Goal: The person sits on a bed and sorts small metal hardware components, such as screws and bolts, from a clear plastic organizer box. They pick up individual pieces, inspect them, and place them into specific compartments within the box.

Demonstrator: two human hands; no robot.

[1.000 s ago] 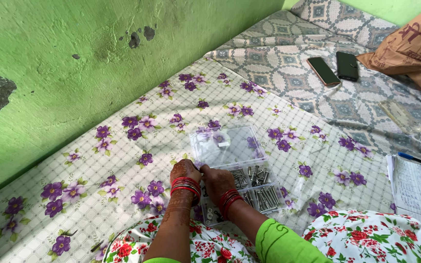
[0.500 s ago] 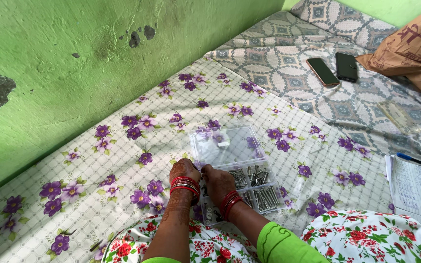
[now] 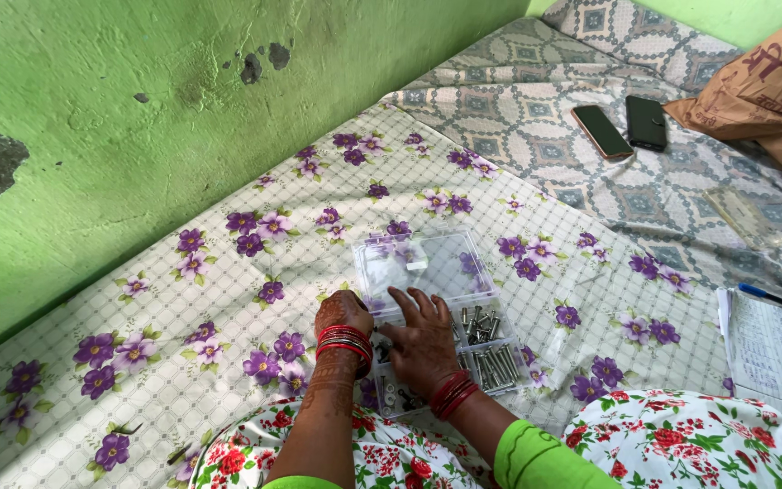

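Right hand (image 3: 424, 335) flat, fingers spread, on clear compartment box (image 3: 427, 272) w/ bolts (image 3: 491, 349); left hand (image 3: 343, 312) curled at box's left edge, grip unclear.

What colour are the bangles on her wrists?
Red, stacked on both wrists: left hand's bangles, right hand's bangles. The head view shows them clearly.

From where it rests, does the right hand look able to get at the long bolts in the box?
Probably yes: the right hand lies on the open clear box, bolts uncovered beside it.
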